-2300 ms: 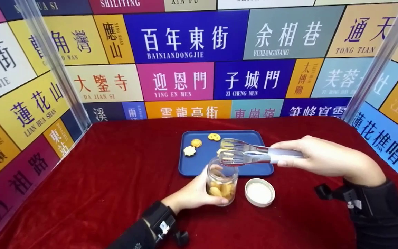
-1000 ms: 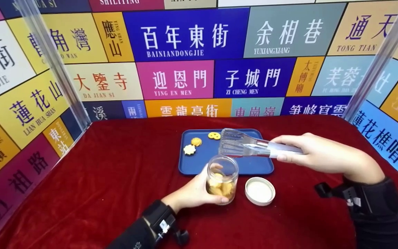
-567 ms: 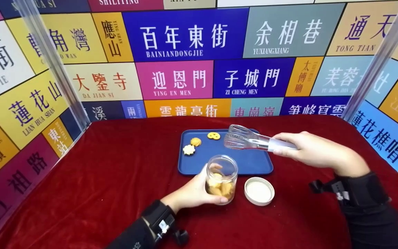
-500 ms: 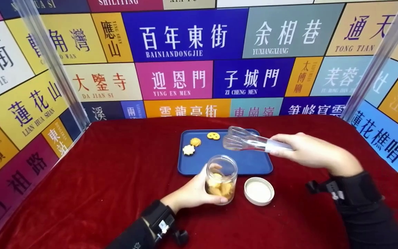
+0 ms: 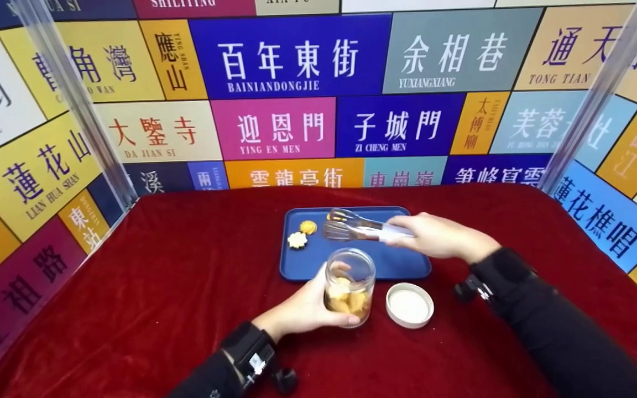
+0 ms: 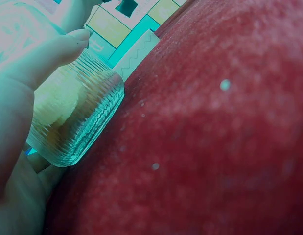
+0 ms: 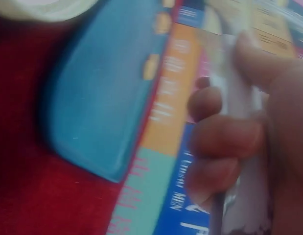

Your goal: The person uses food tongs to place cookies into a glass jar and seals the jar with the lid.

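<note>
In the head view my left hand grips a clear glass jar, fingers behind and thumb across its front. Golden cookies fill its lower part, and its mouth is uncovered. My right hand holds metal serving tongs by their pale handle, with fingers curled round it in the right wrist view. The tongs' heads hover over the blue tray with no cookie visible between them. A pale flower-shaped cookie and a swirled cookie lie on the tray's left; the tongs mostly cover a pretzel-shaped cookie.
A round whitish lid lies on the dark red cloth, right of the jar and in front of the tray. Behind the table stands a wall of colourful signs, with clear upright posts at both sides.
The tongs have left the jar's mouth, lifted, then swung left toward the tray's back-left cookies. A cookie seen near their tips is gone from there; the jar's pile looks higher. The left hand stays put.
</note>
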### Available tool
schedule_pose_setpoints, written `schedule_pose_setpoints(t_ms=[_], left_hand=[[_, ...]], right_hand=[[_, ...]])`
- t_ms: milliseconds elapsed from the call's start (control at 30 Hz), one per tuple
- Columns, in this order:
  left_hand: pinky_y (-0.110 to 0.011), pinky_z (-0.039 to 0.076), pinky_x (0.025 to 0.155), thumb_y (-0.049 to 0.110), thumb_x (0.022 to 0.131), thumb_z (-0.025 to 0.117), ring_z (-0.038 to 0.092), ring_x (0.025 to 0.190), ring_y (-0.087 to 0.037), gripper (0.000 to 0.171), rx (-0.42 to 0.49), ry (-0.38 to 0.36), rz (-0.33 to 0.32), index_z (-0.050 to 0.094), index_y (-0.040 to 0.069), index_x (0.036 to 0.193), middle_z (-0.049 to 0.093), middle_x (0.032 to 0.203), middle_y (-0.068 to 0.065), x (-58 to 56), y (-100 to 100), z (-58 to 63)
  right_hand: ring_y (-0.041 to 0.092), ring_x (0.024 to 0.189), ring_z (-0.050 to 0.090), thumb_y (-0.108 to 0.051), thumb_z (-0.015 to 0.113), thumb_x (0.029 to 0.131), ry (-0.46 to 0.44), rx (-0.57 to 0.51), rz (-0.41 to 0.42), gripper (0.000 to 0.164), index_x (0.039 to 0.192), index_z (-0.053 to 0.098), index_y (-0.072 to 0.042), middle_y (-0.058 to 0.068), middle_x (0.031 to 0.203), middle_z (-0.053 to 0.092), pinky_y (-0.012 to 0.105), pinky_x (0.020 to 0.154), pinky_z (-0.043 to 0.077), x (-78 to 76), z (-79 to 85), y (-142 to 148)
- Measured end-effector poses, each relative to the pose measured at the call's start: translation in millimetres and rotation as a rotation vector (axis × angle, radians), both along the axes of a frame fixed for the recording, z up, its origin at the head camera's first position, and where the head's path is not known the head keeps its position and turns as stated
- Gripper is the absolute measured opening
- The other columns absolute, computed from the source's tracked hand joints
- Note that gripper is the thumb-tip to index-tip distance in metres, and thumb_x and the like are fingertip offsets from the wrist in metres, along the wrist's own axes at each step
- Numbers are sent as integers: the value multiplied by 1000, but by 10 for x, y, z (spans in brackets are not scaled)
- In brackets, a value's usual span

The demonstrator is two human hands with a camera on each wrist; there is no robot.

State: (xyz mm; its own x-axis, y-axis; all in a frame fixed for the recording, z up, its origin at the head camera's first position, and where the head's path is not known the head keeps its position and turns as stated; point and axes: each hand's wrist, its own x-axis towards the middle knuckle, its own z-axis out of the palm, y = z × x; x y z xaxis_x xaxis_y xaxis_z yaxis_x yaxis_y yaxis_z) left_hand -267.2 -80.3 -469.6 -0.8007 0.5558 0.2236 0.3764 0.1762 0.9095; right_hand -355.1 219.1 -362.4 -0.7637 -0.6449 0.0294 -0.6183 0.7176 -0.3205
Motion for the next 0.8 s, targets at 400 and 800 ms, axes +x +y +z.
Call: schedule_pose_setpoints(t_ms=[400,800], left_hand=[[-34,40,118,20,80,95,57,131,-14,95,26,-13,-15,36,15,154,52,146,-7,-9,-3,-10],[-33,38,119,19,80,95,57,131,-12,101,32,-19,-21,31,17,158,53,147,-4,-13,7,-15]], right_hand=[[27,119,68,-45,64,107,-23,67,60,52,144,63,-9,9,133,71,48,106,53,-256,-63,-385],[34,135,61,-55,59,106,-10,151,34,66,155,55,-10,12,149,63,53,114,48,-347,-116,-792]])
